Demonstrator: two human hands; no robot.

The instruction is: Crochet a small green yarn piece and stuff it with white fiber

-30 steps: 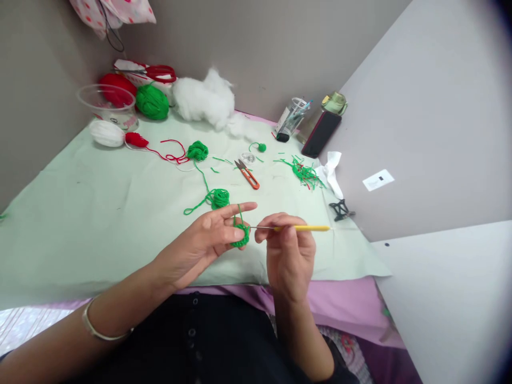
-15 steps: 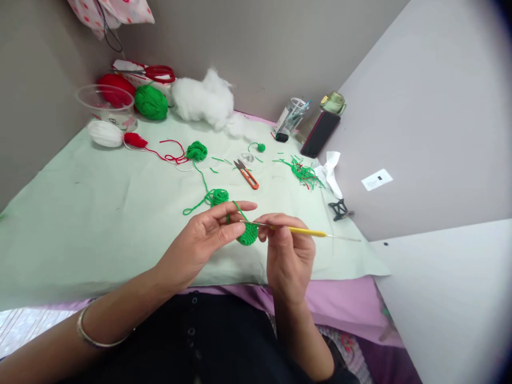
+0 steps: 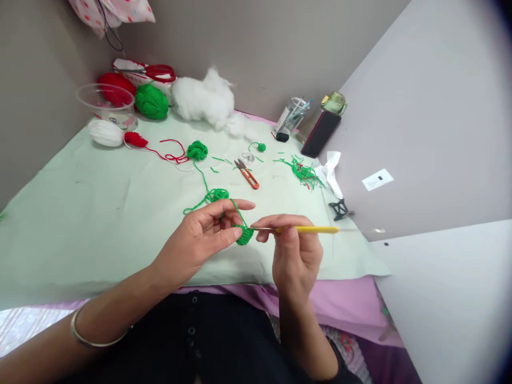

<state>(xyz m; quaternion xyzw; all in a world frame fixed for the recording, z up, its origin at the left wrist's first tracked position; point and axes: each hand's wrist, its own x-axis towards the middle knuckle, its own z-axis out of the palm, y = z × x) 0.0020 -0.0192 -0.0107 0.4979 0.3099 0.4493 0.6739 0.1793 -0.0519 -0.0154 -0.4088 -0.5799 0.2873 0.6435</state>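
Note:
Between thumb and fingers, my left hand (image 3: 200,234) pinches a small rounded green crochet piece (image 3: 244,236). A strand of green yarn (image 3: 238,212) runs from the piece up over my raised left index finger. My right hand (image 3: 298,250) grips the yellow handle of a crochet hook (image 3: 316,230) like a pen. The hook's metal tip points left and meets the top edge of the green piece; its exact end is hard to make out. Beyond my left hand lies a loose green yarn bundle (image 3: 219,194), joined by a strand to another green bundle (image 3: 197,151).
Orange thread snips (image 3: 248,175), a little green ball (image 3: 261,147) and yarn scraps (image 3: 304,173) lie mid-table. White stuffing (image 3: 204,101), a green yarn ball (image 3: 151,102) and a clear tub (image 3: 107,104) stand at the back left. A phone (image 3: 321,134) leans at the back right.
My right hand has shifted right with the crochet hook, drawing its tip to the green piece's right part. My left hand and the piece have moved slightly left.

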